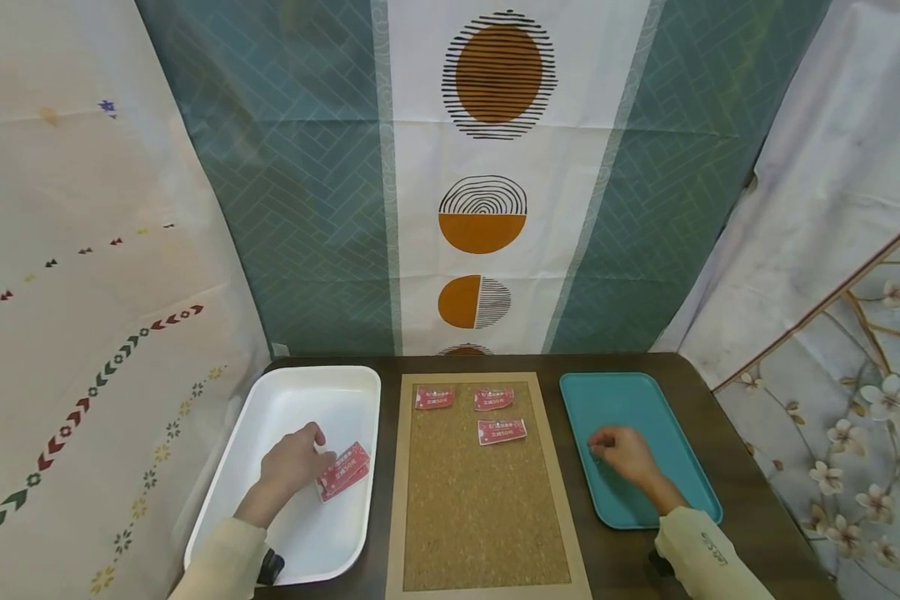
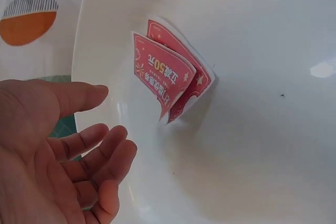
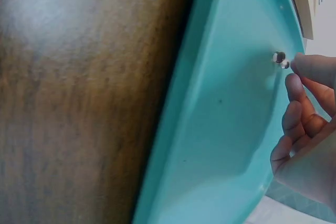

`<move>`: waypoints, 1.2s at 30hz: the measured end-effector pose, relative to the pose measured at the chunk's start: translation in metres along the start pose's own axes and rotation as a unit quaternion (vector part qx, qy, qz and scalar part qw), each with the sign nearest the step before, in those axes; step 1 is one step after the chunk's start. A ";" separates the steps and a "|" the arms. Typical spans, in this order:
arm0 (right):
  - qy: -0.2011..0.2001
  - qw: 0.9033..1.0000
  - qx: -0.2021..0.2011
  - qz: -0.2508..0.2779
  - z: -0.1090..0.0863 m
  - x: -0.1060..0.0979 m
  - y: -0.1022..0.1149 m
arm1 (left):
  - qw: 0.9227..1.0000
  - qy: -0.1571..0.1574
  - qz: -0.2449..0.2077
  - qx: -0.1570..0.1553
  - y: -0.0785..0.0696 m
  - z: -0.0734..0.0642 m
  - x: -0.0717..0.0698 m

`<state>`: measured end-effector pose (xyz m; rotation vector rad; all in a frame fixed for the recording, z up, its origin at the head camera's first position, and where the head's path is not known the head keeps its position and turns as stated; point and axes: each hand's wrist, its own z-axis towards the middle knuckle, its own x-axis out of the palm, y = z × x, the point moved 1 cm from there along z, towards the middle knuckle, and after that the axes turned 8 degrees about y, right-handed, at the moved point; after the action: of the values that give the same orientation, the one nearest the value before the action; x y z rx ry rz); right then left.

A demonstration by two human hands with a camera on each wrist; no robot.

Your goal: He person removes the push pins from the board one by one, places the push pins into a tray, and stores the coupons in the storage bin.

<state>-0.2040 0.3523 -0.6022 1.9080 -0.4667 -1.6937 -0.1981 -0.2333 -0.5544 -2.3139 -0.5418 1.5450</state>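
Left hand (image 1: 292,458), lower left of the frame: released, fingers loosely bent, just beside two red paper coupons (image 1: 345,472). These overlap, the front one hiding part of the other, in a white tray (image 1: 307,537); from the head camera the hand covers their left end.

Right hand (image 1: 628,454), lower right, over a teal tray (image 1: 617,396): thumb and forefinger close together near a small shiny piece (image 3: 279,57); whether pinched, cannot tell.

Cork board (image 1: 487,508), wood-framed, lower centre, standing between the trays; three further coupons (image 1: 502,431) near its top.

Table (image 1: 753,533): dark brown wood.

Room: green-and-white cloth (image 1: 307,208) behind, printed with orange circles; patterned cloth (image 1: 60,192) at left; blossom-printed cloth (image 1: 840,150) at right.
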 end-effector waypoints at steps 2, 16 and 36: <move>-0.008 1.000 0.000 -0.002 0.001 -0.001 0.002 | 1.000 -0.019 0.001 -0.001 -0.002 0.000 -0.002; -0.027 0.999 -0.045 0.003 0.021 0.003 0.038 | 0.989 -0.124 -0.055 0.065 -0.031 0.005 -0.001; -0.009 0.996 -0.089 0.024 0.047 0.023 0.084 | 0.973 -0.155 -0.107 0.133 -0.075 0.017 0.009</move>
<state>-0.2385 0.2648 -0.5728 1.7422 -0.3528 -1.6654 -0.2214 -0.1616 -0.5346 -1.7662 -0.5947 1.7603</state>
